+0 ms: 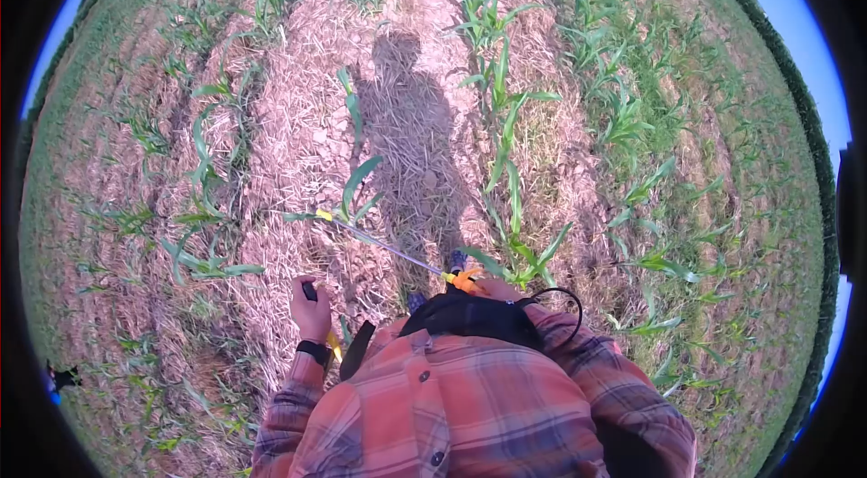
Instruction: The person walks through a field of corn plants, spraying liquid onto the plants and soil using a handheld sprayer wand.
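My right hand [497, 289] is closed around the orange handle of a spray wand [390, 248]. The wand's thin metal tube runs up and to the left, ending in a yellow nozzle [324, 215] beside a young corn plant [356, 187]. At my left side, my left hand [310, 310] grips a black-ended lever [310, 291]. A yellow piece [336, 348] shows just below that hand, partly hidden by the sleeve. A black hose [575, 304] loops out beside my right forearm.
Rows of young corn [508, 130] run away from me on both sides. Dry straw [298, 130] covers the soil between them, with my shadow [406, 117] across it. Weeds [664, 107] grow thickly to the right. My shoes [416, 300] show partly below.
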Demonstrator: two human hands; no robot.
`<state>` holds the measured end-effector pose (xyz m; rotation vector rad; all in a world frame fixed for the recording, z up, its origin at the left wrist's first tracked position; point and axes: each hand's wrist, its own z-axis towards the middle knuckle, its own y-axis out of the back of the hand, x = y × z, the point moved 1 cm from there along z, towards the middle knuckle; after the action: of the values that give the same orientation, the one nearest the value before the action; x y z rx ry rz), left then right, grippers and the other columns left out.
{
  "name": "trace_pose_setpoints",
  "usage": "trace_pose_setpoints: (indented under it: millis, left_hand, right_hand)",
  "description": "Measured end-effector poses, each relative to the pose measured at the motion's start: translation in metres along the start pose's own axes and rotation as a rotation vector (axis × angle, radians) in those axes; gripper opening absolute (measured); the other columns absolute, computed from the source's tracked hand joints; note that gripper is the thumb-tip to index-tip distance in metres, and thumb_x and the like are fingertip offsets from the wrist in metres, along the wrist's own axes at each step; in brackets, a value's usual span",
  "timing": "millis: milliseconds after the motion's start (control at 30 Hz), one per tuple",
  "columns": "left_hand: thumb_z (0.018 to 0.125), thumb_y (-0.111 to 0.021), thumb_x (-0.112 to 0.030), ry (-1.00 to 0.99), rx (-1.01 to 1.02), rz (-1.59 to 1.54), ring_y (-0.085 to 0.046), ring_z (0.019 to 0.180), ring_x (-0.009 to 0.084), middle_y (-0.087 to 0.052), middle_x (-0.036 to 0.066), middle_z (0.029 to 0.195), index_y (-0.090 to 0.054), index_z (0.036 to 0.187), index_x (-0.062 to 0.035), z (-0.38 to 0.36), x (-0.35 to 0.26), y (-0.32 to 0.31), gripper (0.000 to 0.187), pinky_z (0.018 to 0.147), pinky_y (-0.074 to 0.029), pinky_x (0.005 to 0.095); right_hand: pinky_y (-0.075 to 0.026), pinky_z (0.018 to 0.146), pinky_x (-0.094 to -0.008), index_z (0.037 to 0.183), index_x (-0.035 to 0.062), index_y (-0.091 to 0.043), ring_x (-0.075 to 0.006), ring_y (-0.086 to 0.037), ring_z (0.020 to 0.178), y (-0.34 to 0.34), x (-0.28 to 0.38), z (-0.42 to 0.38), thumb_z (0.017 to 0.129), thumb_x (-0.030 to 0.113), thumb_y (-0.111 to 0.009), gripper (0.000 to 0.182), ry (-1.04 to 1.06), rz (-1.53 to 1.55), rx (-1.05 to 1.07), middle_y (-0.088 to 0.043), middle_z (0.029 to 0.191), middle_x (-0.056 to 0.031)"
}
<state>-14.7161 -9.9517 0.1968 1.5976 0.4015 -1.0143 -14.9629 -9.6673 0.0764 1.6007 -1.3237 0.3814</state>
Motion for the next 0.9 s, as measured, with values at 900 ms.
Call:
trace_pose_setpoints:
  millis: [900]
  left_hand:
    - [0.071, -0.053, -0.004, -0.141, 0.044, 0.026, -0.046, 0.053, 0.017, -0.048, 0.009, 0.063, -0.048, 0.087, -0.0051, 0.142, -0.123, -0.15, 0.017, 0.051, -0.039, 0.03]
  right_hand:
    - [-0.038, 0.042, -0.0318, 0.073, 0.0035, -0.058, -0.0145, -0.051, 0.045, 0.148, -0.203, 0.008, 0.079, 0.032, -0.052, 0.03, -0.781, 0.623, -0.794, -0.051, 0.052, -0.0071]
